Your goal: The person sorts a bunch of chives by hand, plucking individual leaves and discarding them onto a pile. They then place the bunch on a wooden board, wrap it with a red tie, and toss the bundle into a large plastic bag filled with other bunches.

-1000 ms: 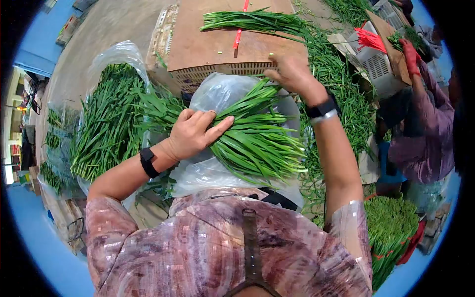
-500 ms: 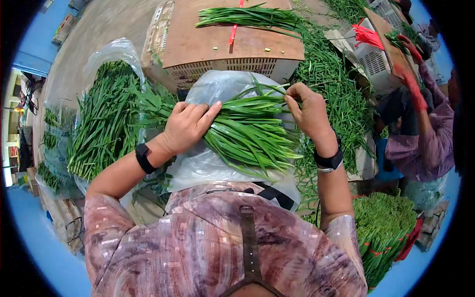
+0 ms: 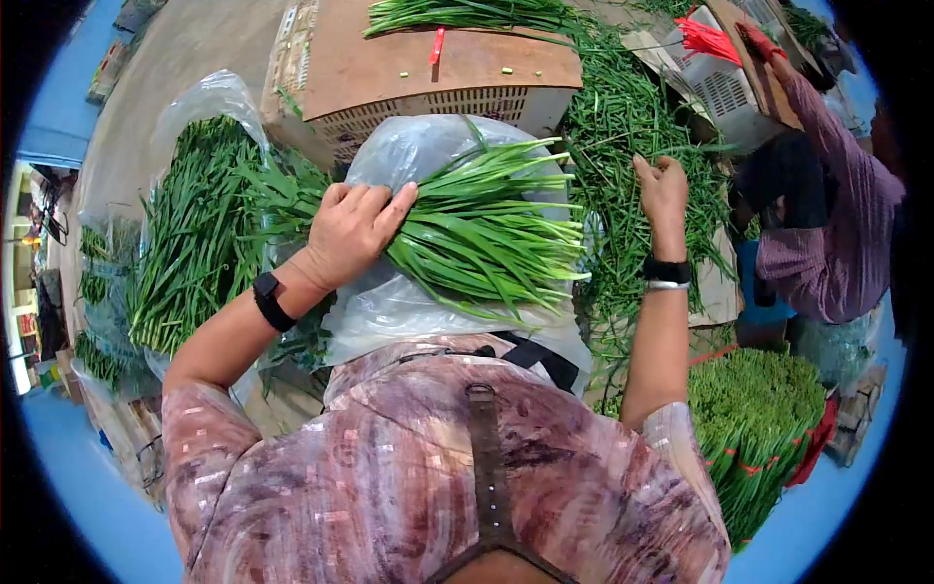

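Note:
A bunch of garlic chives (image 3: 486, 229) lies across my lap on a clear plastic sheet (image 3: 389, 156), its pale stem ends fanned out to the right. My left hand (image 3: 355, 229) is closed round the leafy part of this bunch. Off to the right, my right hand (image 3: 664, 200) hovers apart from the bunch, over a heap of loose green leaves (image 3: 623, 127). Its fingers are curled together, and whatever they pinch is too small to make out.
A bag of chives (image 3: 199, 234) stands at my left. Ahead, a board on a crate (image 3: 438, 73) bears another bunch (image 3: 477, 14) and a red tie (image 3: 437, 46). Tied bundles (image 3: 764, 409) stand at right, near a co-worker in a purple sleeve (image 3: 827, 224).
My right hand has moved from the stem ends out to the right, over the loose leaves. The left hand keeps hold of the bunch. The co-worker's lower red-gloved hand has left the spot beside their crate.

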Motion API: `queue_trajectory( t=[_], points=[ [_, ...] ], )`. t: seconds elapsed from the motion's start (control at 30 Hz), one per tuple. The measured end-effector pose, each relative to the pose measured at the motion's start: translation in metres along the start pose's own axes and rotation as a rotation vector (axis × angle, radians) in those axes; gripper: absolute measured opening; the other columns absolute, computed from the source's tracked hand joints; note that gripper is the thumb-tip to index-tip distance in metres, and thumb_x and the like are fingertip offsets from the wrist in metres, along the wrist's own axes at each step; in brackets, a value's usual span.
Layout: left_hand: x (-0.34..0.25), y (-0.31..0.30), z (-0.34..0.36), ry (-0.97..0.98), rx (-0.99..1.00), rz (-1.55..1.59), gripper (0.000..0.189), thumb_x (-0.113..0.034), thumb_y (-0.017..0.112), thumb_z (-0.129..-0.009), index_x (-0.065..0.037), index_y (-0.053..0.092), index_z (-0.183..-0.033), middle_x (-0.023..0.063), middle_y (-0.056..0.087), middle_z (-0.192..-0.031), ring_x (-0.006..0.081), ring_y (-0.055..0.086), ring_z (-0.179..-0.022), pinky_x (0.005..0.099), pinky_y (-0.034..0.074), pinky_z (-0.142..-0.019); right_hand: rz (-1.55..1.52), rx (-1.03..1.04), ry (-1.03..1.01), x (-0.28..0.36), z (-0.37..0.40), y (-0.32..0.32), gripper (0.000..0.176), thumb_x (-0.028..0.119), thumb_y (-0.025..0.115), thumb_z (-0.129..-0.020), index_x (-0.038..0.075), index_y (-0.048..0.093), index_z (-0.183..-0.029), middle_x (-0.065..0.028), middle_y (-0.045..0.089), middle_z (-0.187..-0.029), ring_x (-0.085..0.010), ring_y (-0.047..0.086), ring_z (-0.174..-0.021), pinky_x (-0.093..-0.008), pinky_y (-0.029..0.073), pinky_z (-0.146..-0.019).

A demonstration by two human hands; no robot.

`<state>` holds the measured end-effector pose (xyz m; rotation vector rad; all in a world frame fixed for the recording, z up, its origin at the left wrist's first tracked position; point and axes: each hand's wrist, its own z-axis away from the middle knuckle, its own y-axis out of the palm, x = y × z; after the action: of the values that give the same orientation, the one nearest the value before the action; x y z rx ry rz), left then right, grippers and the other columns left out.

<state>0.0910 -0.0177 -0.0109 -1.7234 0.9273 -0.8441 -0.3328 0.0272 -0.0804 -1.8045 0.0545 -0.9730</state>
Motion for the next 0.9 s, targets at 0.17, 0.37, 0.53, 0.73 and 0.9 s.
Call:
queue_trajectory(
  t=[0.17,0.37,0.53,0.73,0.9],
  points=[
    [0.002,0.001,-0.003,0.049,-0.074,-0.063,0.049,-0.017,0.053,-0.077,-0.008,0.054,-0.126,0.0013,0.049,-0.078,0.0155,0.051,-0.069,0.0308,0.037,-0.067,0.044,0.139,-0.539,0.071,0.002,-0.029,0.049,0.033,0.062,-0.086,-0.003,0.055,-0.119,-0.0220,0.061,-0.112,-0.0369,0.059,-0.102,-0.0407,0.047,-0.087],
    [0.000,-0.003,-0.002,0.039,-0.084,-0.074,0.050,-0.017,0.054,-0.078,-0.009,0.054,-0.127,0.0012,0.051,-0.080,0.0153,0.051,-0.070,0.0309,0.037,-0.068,-0.183,0.693,-0.917,0.142,0.024,0.025,0.051,0.036,0.055,-0.091,-0.004,0.050,-0.122,-0.0256,0.056,-0.117,-0.0399,0.054,-0.108,-0.0422,0.044,-0.092],
    [-0.001,-0.022,-0.005,-0.008,-0.046,-0.107,0.049,-0.015,0.057,-0.078,-0.009,0.055,-0.127,0.0012,0.054,-0.083,0.0155,0.053,-0.072,0.0321,0.038,-0.068,-0.163,0.658,-0.867,0.129,0.069,0.001,0.072,0.053,0.052,-0.088,-0.008,0.041,-0.124,-0.0299,0.051,-0.117,-0.0440,0.049,-0.110,-0.0444,0.041,-0.094],
    [0.003,-0.036,-0.027,0.070,-0.041,-0.175,0.051,-0.016,0.056,-0.079,-0.009,0.052,-0.130,0.0001,0.052,-0.080,0.0149,0.051,-0.070,0.0304,0.038,-0.068,-0.215,0.690,-0.748,0.105,0.097,-0.005,0.110,0.073,0.054,-0.074,-0.011,0.025,-0.137,-0.0340,0.044,-0.129,-0.0446,0.045,-0.120,-0.0432,0.038,-0.101],
    [0.017,-0.033,-0.048,0.180,-0.005,-0.202,0.050,-0.017,0.054,-0.080,-0.009,0.050,-0.129,-0.0004,0.053,-0.084,0.0144,0.053,-0.074,0.0301,0.039,-0.070,-0.163,0.716,-0.683,0.107,0.104,-0.010,0.131,0.072,0.073,-0.052,-0.008,0.020,-0.141,-0.0317,0.044,-0.131,-0.0429,0.044,-0.123,-0.0434,0.036,-0.103]
  ],
)
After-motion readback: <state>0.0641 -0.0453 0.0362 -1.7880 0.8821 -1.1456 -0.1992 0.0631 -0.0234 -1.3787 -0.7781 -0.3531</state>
